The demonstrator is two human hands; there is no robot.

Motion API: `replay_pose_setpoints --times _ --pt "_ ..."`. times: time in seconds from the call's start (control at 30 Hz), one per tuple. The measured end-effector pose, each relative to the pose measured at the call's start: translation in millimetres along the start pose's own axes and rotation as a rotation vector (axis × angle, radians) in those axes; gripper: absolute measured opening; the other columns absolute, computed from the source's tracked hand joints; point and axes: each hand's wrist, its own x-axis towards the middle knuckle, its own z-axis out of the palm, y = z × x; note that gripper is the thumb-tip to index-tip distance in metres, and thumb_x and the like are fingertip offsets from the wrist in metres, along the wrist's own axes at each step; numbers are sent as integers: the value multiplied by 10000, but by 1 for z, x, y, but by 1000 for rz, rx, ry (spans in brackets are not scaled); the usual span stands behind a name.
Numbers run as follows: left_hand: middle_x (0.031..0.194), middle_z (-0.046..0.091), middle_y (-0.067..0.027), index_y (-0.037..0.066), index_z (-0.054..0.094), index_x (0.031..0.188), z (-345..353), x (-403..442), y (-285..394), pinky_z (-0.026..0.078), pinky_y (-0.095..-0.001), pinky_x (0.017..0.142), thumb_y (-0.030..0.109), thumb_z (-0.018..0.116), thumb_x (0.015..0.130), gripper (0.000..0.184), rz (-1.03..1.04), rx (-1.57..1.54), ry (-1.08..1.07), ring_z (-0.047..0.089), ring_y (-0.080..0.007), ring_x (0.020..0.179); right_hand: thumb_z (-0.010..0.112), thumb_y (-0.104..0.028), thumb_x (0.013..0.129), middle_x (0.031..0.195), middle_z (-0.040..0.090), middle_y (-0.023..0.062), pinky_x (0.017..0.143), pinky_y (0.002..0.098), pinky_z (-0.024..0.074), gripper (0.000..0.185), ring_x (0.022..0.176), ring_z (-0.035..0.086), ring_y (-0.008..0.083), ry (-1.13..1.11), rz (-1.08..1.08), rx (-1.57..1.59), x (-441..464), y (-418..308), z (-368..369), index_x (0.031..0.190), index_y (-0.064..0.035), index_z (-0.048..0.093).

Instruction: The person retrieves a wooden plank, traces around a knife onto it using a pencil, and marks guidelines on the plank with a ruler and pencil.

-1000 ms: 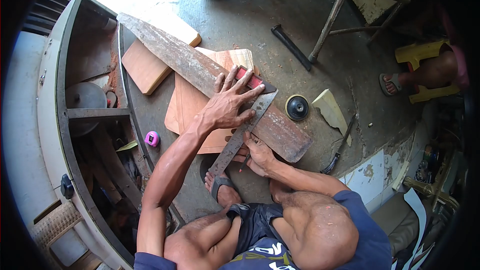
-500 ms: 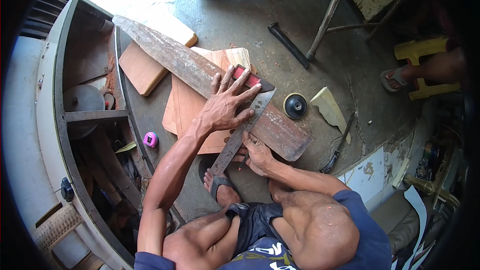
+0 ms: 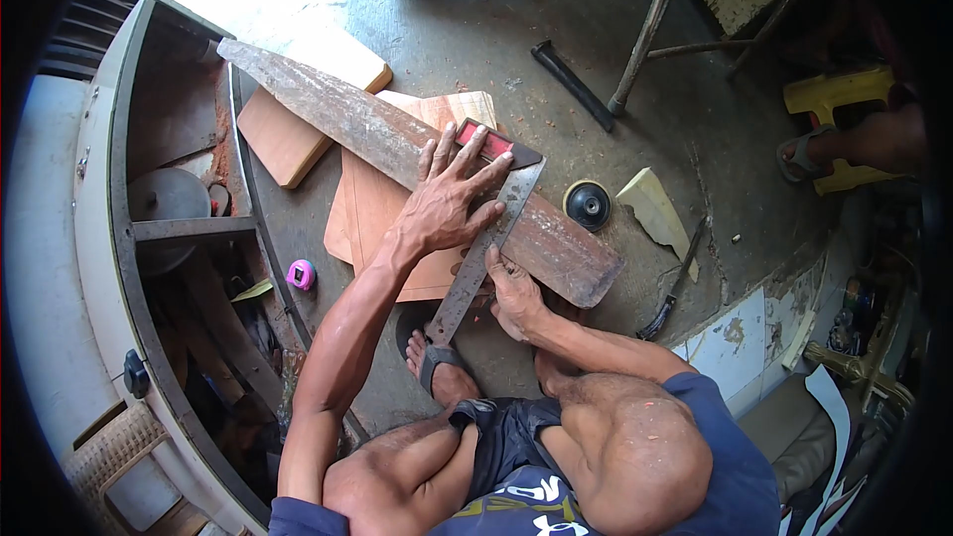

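One left hand (image 3: 447, 206) spread over square (image 3: 471, 273), right hand (image 3: 516, 304) by plank (image 3: 362, 121) (grip unclear), boards (image 3: 375, 208) beneath, disc (image 3: 587, 205) beside

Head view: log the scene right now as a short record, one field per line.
Left hand: spread out, fingers on the red-handled square
Right hand: curled beside the square; whether it holds anything is unclear
Square: across the plank, extending past its near edge
Plank: slanting over wooden boards
Black disc: on the floor, right of the plank
Pink tape measure: left of the boards
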Motion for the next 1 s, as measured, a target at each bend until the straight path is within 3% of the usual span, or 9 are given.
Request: replay_pose_setpoints --times 0.07,0.17,0.37,0.8,1.0 --pt "1766 233 -124 324 485 1610 1 1 0 44 -584 1316 600 618 991 691 -5 13 9 61 -435 1636 537 -500 1111 1055 728 41 580 265 526 418 799 676 126 -15 86 26 -4 -9 -2 1230 -111 631" --pt "1767 229 -122 325 469 1618 2 1 1 49 -585 1315 615 612 992 704 -3 34 21 60 -438 1635 547 -498 1108 1006 726 6 517 224 459 409 760 633 88 -71 93 9 -13 -23 2 1213 -113 632" --pt "1767 229 -114 338 453 1626 4 0 -1 62 -591 1313 650 615 978 737 6 43 17 67 -431 1636 567 -488 1102 1026 719 10 484 205 388 406 697 565 75 -41 165 -21 -14 -25 0 1186 -99 648" --pt "1744 279 -139 313 477 1611 5 -4 -1 71 -591 1315 605 654 963 732 8 3 46 120 -440 1624 554 -477 1110 852 651 30 422 199 343 430 587 552 58 -114 182 -81 -11 -26 -5 1217 -68 630" --pt "1739 290 -138 308 477 1610 4 -2 0 71 -575 1322 592 645 974 717 -5 16 47 131 -438 1622 562 -320 1125 865 690 56 389 188 350 315 527 538 56 -311 244 52 -7 -36 -4 1301 -61 591"
